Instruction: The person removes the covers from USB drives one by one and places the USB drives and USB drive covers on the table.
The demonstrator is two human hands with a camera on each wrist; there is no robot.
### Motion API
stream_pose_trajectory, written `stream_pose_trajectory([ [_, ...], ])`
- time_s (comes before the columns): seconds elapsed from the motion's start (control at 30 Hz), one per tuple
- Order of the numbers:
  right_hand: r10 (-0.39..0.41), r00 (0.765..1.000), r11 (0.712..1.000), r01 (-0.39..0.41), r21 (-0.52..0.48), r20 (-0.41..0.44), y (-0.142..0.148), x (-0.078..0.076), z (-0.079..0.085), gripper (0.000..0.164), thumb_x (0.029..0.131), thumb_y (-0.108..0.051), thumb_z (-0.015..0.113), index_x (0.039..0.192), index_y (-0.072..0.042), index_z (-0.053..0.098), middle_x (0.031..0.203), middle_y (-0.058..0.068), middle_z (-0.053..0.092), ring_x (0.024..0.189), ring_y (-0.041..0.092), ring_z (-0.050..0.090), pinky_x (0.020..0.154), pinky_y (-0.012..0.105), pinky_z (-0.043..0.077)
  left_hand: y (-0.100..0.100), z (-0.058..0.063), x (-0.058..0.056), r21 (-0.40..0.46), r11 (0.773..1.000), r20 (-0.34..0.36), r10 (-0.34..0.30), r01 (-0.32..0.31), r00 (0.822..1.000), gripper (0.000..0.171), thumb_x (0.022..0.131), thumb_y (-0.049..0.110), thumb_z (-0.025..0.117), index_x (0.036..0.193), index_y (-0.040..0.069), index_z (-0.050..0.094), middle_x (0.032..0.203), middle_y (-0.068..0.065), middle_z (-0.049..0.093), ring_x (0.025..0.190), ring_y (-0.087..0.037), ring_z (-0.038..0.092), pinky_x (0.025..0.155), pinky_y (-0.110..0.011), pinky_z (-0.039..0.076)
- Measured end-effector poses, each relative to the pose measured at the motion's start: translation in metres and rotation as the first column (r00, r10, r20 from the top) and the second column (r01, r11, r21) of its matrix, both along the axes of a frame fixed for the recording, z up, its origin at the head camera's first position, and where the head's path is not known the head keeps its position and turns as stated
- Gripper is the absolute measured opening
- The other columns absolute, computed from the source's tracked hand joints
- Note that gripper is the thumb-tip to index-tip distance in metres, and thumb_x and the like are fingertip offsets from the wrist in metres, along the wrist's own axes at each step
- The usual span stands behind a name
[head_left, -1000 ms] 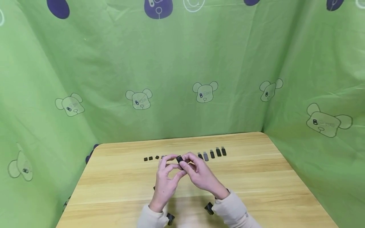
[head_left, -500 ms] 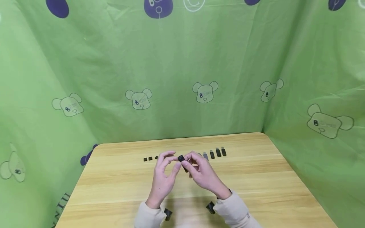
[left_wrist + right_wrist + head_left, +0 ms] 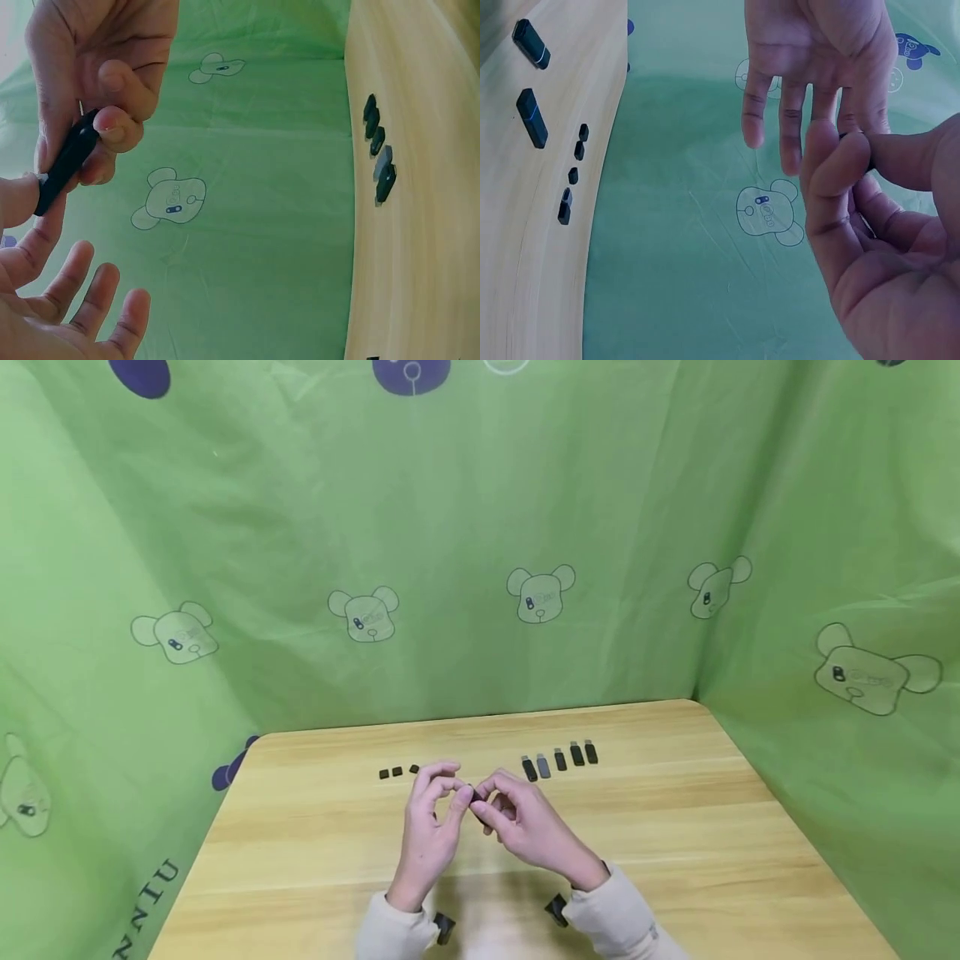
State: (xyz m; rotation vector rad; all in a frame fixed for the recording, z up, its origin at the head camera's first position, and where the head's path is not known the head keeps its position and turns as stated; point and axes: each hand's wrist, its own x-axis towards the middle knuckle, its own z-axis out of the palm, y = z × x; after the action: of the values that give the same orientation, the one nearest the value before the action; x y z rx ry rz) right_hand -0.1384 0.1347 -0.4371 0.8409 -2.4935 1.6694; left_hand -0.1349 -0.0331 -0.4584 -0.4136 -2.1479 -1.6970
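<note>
Left hand (image 3: 430, 833) and right hand (image 3: 531, 828) pinch a black stick (image 3: 67, 163), mostly hidden in the head view

Over my feed the table (image 3: 712, 860) looks like smooth, grained wood with a soft sheen at its near side. The held stick (image 3: 69, 159) reads as smooth, hard plastic. At far right, the row of sticks (image 3: 559, 761) shows plastic bodies with metal-looking plugs. I see the curtain (image 3: 465, 510) as creased cloth, the sleeves (image 3: 609, 910) as matt fabric.
</note>
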Motion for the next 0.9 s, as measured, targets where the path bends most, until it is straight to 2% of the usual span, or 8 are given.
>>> stream_pose_trajectory([
  [0.3, -0.046, 0.999, 0.998, 0.045, 0.033, 0.024, 0.000, 0.007, 0.000, 0.011, 0.097, -0.019, 0.068, 0.089, -0.013, 0.063, 0.070, 0.002, 0.063, 0.050, 0.001, 0.051, 0.044, 0.021, 0.044, 0.000, -0.001, 0.003, 0.028, 1.000, 0.037, 0.010, -0.011, 0.999, 0.013, 0.094, 0.013, 0.070, 0.083, 0.017, 0.069, 0.130, -0.003, 0.056, 0.116, -0.019, 0.055, 0.096, -0.032, 0.046],
  [0.47, -0.053, 0.998, 0.998, 0.053, 0.032, 0.022, 0.003, 0.011, 0.000, 0.013, 0.098, -0.020, 0.067, 0.089, -0.013, 0.062, 0.064, 0.005, 0.062, 0.047, 0.001, 0.049, 0.042, 0.021, 0.041, 0.004, -0.001, 0.004, 0.045, 0.999, 0.036, 0.003, -0.005, 0.999, 0.012, 0.093, 0.014, 0.071, 0.082, 0.016, 0.070, 0.132, -0.006, 0.054, 0.122, -0.026, 0.054, 0.104, -0.037, 0.042],
  [0.57, -0.064, 0.998, 0.997, 0.064, 0.033, 0.020, 0.006, 0.013, -0.001, 0.013, 0.098, -0.019, 0.067, 0.088, -0.013, 0.061, 0.062, 0.006, 0.062, 0.047, 0.001, 0.048, 0.042, 0.020, 0.040, 0.007, -0.001, 0.004, 0.048, 0.999, 0.052, -0.006, 0.003, 0.999, 0.011, 0.093, 0.015, 0.072, 0.082, 0.014, 0.070, 0.133, -0.004, 0.053, 0.124, -0.024, 0.052, 0.106, -0.038, 0.041],
  [0.7, -0.062, 0.998, 0.997, 0.062, 0.039, 0.017, 0.008, 0.014, -0.002, 0.013, 0.098, -0.018, 0.067, 0.087, -0.013, 0.061, 0.061, 0.006, 0.061, 0.047, 0.000, 0.048, 0.042, 0.019, 0.040, 0.009, -0.002, 0.005, 0.063, 0.998, 0.087, -0.016, 0.010, 0.996, 0.011, 0.093, 0.014, 0.072, 0.081, 0.015, 0.070, 0.134, -0.001, 0.051, 0.124, -0.021, 0.050, 0.104, -0.036, 0.042],
  [0.9, -0.056, 0.998, 0.998, 0.057, 0.039, -0.018, 0.007, 0.015, -0.002, 0.013, 0.098, -0.016, 0.067, 0.087, -0.014, 0.061, 0.061, -0.001, 0.057, 0.050, -0.002, 0.045, 0.044, 0.019, 0.039, 0.009, -0.001, 0.006, 0.086, 0.996, 0.089, -0.015, 0.008, 0.996, 0.011, 0.092, 0.011, 0.071, 0.081, 0.012, 0.071, 0.132, -0.004, 0.051, 0.121, -0.023, 0.049, 0.096, -0.030, 0.046],
])
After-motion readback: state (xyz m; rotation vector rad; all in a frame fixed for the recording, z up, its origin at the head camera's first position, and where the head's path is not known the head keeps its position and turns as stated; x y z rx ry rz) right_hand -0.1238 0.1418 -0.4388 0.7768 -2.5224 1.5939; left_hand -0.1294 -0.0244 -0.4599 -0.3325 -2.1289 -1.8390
